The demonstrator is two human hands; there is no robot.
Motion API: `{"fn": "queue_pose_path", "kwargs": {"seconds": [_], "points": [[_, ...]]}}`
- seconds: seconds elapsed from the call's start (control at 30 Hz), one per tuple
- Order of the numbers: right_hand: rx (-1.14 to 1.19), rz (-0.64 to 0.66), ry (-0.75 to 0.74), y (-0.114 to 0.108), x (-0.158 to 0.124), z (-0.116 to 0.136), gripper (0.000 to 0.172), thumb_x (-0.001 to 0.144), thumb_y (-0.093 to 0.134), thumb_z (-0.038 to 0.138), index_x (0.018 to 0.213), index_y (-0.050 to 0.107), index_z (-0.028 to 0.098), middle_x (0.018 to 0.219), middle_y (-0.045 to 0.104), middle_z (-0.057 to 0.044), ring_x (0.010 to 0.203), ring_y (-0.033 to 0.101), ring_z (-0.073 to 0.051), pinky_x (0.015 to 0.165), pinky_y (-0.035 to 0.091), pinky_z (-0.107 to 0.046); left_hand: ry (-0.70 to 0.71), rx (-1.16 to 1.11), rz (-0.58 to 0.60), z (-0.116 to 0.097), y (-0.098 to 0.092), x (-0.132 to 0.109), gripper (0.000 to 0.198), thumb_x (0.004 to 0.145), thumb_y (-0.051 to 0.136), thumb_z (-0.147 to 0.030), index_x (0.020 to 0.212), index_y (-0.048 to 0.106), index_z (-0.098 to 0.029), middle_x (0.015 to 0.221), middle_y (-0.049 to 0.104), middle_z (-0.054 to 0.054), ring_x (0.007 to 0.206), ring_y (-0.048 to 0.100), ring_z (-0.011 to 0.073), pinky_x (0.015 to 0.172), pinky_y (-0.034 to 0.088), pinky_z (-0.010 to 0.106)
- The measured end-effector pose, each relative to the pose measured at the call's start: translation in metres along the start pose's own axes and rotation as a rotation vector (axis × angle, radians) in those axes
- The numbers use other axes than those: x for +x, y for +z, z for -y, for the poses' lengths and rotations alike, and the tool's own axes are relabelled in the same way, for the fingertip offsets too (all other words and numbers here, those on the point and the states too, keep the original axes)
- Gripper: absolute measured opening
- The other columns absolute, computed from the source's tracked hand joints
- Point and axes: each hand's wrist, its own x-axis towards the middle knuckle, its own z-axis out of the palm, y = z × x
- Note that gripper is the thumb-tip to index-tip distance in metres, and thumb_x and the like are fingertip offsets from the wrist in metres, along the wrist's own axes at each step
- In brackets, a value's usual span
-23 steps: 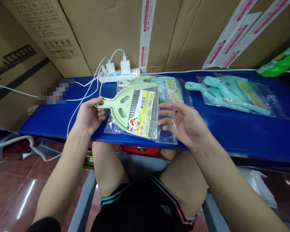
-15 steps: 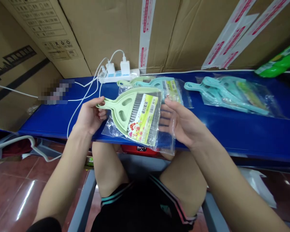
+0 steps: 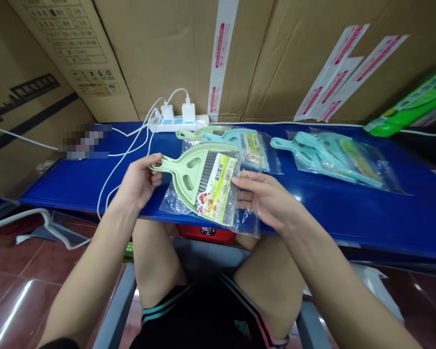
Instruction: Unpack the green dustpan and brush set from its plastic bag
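Bagged green dustpan (image 3: 194,177) held just over the table's front edge, long axis running roughly side to side, handle pointing left and slightly up. Handle end sits nearest the left hand (image 3: 138,182), fingers curled under it, thumb across the top: closed grip. Right hand (image 3: 265,198) nearest the bag's labelled right side, fingers loosely open along the plastic; firmness of hold cannot be told. On the blue table (image 3: 312,218): bagged teal dustpan (image 3: 252,150) just behind, more bagged dustpans (image 3: 330,160) rightward, white power strip (image 3: 174,126) by the cardboard.
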Motion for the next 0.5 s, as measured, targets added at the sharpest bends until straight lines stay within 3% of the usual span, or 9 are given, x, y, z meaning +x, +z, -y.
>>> {"fn": "queue_pose_path", "kwargs": {"seconds": [0.27, 0.4, 0.5], "points": [[-0.055, 0.002, -0.071, -0.004, 0.002, -0.006, 0.049, 0.059, 0.104, 0.038, 0.087, 0.069, 0.019, 0.084, 0.078, -0.004, 0.073, 0.075, -0.017, 0.062, 0.061, -0.026, 0.008, 0.009, 0.01, 0.0, 0.001, -0.003, 0.028, 0.076, 0.074, -0.018, 0.062, 0.05, -0.019, 0.053, 0.038, -0.006, 0.042, 0.031, 0.0038, 0.038, 0.028, 0.015], [-0.022, -0.057, -0.074, -0.002, -0.004, 0.003, 0.055, 0.045, 0.107, 0.033, 0.08, 0.066, 0.02, 0.078, 0.074, -0.001, 0.064, 0.068, -0.013, 0.053, 0.054, -0.023, 0.0, 0.031, 0.029, 0.004, 0.003, -0.005, 0.028, 0.075, 0.078, -0.022, 0.064, 0.053, -0.018, 0.054, 0.041, -0.006, 0.043, 0.033, 0.0037, 0.039, 0.028, 0.015], [-0.043, -0.138, -0.067, -0.014, -0.015, 0.02, 0.055, 0.037, 0.107, 0.025, 0.077, 0.068, 0.021, 0.081, 0.075, -0.002, 0.065, 0.067, -0.014, 0.052, 0.053, -0.025, 0.036, 0.047, 0.033, 0.009, 0.002, -0.006, 0.023, 0.076, 0.082, -0.031, 0.083, 0.066, -0.017, 0.062, 0.055, -0.004, 0.045, 0.04, 0.0051, 0.04, 0.03, 0.015]]}}
